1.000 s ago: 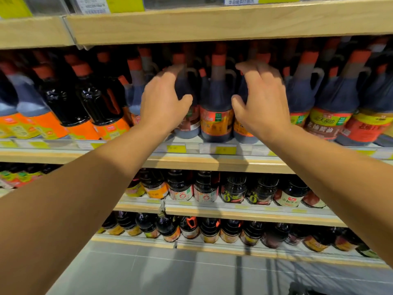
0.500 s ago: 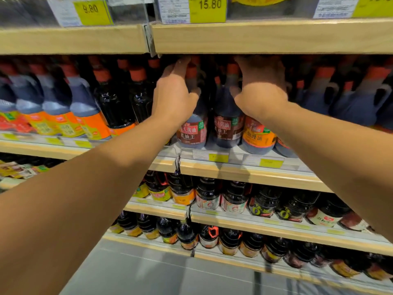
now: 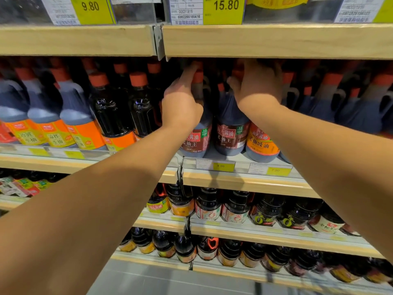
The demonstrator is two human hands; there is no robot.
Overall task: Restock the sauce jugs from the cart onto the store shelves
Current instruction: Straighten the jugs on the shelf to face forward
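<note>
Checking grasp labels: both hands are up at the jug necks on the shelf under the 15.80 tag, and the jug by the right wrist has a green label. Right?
Not quite. Head view: that jug by the right hand has an orange label. Left hand detail stands.

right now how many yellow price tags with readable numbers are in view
4: yellow 9.80 price tag top left, 15.80 tag top centre, 9.90 tag and 7.50 tag below the hands. Others are blurred.

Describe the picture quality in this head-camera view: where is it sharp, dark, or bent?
Head view: the price tag reads sharply; the shelf edge bows from wide-angle distortion; shadow under it darkens the right hand and jug tops; the bottom-right bottles smear.
</note>
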